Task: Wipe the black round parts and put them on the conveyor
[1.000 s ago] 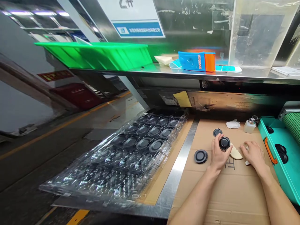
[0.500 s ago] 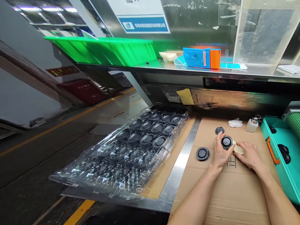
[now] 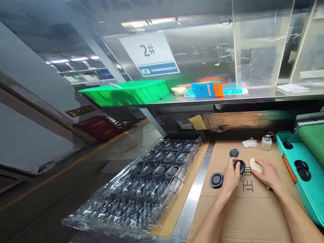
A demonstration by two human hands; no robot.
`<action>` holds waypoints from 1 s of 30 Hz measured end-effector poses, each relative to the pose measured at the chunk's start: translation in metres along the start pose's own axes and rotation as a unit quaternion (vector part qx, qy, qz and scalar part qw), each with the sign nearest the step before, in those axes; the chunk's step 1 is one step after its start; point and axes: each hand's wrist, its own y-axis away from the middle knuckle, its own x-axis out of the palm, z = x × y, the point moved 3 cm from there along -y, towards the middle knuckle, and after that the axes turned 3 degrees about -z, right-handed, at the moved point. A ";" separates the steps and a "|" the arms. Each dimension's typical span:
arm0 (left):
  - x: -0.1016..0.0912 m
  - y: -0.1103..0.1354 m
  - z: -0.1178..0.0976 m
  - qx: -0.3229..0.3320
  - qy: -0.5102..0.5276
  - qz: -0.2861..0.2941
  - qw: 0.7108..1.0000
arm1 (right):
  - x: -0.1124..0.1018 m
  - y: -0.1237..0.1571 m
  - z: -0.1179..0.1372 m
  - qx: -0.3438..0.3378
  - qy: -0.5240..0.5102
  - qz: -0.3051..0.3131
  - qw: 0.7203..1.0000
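Note:
My left hand (image 3: 232,176) grips a round black plastic cap (image 3: 240,167) between thumb and fingers, just above the cardboard (image 3: 227,216). In my right hand (image 3: 268,173) is a cream-coloured round pad (image 3: 255,165), pinched at its edge and apart from the cap. Two similar black pieces lie on the cardboard: one cap (image 3: 234,153) beyond my left hand, and another cap (image 3: 217,180) to its left, which may be a small stack. Fingers hide part of both the held cap and the pad.
To the left, a clear plastic tray (image 3: 177,189) holds rows of black caps. A teal bin (image 3: 307,206) with several black pieces stands right, beside a green conveyor belt (image 3: 312,138). A pump bottle (image 3: 266,143) and white tissue (image 3: 249,142) sit behind. A metal shelf (image 3: 263,94) overhangs.
The head view has tilted upward. My right hand and the pad have drawn away from the cap. The cap in my left hand has turned, so its lettered face no longer shows.

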 end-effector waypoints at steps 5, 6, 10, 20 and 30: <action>-0.066 -0.015 -0.010 0.034 -0.160 0.066 0.984 | -0.001 0.002 0.002 0.002 -0.008 0.001 1.000; -0.081 -0.017 -0.005 0.023 -0.189 0.076 0.979 | -0.001 0.002 0.002 0.002 -0.008 0.002 1.000; -0.116 -0.023 0.015 -0.021 -0.272 0.130 0.953 | -0.002 0.003 0.004 0.004 0.001 0.004 1.000; -0.114 -0.019 0.022 -0.029 -0.388 0.199 0.899 | -0.001 0.005 0.003 0.010 -0.003 0.014 1.000; -0.103 0.000 0.015 -0.020 -0.476 0.246 0.844 | -0.034 0.016 0.038 -0.022 0.037 -0.024 0.999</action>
